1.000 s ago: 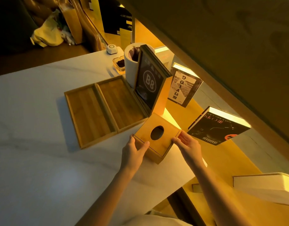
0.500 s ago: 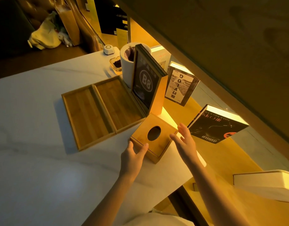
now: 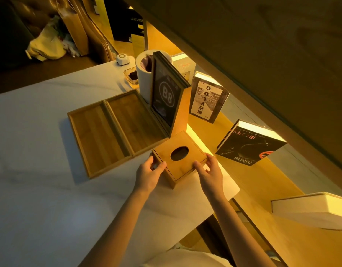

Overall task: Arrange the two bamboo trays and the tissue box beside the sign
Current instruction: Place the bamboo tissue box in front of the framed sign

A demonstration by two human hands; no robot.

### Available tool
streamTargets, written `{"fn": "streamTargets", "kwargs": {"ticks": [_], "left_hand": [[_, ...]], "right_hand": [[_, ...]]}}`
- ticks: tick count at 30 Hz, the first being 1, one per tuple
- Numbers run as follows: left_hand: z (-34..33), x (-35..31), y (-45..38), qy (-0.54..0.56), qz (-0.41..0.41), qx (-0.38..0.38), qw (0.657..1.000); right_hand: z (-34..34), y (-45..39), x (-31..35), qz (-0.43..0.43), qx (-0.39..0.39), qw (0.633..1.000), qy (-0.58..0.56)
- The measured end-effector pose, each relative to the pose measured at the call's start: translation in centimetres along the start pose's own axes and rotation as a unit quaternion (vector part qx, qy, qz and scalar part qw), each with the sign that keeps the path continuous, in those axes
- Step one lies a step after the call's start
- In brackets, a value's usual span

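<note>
At the white marble table's (image 3: 41, 189) right edge, my left hand (image 3: 149, 175) and right hand (image 3: 209, 175) clasp the square bamboo tissue box (image 3: 177, 157) beside the two flat bamboo trays (image 3: 116, 130); I'd slide it flush against the black B8 sign (image 3: 166, 97), pressure even.

"B8" in a circle on the black sign (image 3: 167, 95)

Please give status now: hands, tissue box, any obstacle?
Left hand and right hand grip tissue box sides. Box on table by B8 sign, next to both bamboo trays. Nothing blocking.
</note>
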State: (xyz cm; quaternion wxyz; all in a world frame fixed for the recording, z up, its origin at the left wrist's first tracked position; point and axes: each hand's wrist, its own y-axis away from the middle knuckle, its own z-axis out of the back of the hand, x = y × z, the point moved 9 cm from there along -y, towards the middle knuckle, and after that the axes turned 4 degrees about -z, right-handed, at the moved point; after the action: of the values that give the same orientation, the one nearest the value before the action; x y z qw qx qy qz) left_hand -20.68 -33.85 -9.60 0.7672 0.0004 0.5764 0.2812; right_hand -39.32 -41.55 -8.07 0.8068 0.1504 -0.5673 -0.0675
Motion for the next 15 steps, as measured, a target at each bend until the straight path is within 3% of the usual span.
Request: {"fn": "streamTargets", "kwargs": {"ticks": [4,6,8,11,15], "left_hand": [[-0.2,-0.3,-0.4,-0.008,-0.021,0.018,1.0],[0.2,-1.1,0.0,-0.083,-0.059,-0.015,0.995],[0.2,-2.3,1.0,-0.192,-0.126,-0.043,0.972],[-1.4,-2.0,2.1,-0.284,-0.173,-0.004,0.943],[-2.1,-0.8,2.1,-0.328,-0.155,0.017,0.932]], "right_hand": [[-0.1,0.3,-0.4,-0.014,-0.014,1.0,0.008],[0.1,0.5,-0.3,0.005,-0.035,0.997,0.075],[0.2,1.4,0.7,0.085,-0.071,0.974,0.197],[-2.4,3.2,1.3,0.202,-0.034,0.919,0.336],[-3.9,3.4,-0.6,0.178,0.004,0.904,0.388]]}}
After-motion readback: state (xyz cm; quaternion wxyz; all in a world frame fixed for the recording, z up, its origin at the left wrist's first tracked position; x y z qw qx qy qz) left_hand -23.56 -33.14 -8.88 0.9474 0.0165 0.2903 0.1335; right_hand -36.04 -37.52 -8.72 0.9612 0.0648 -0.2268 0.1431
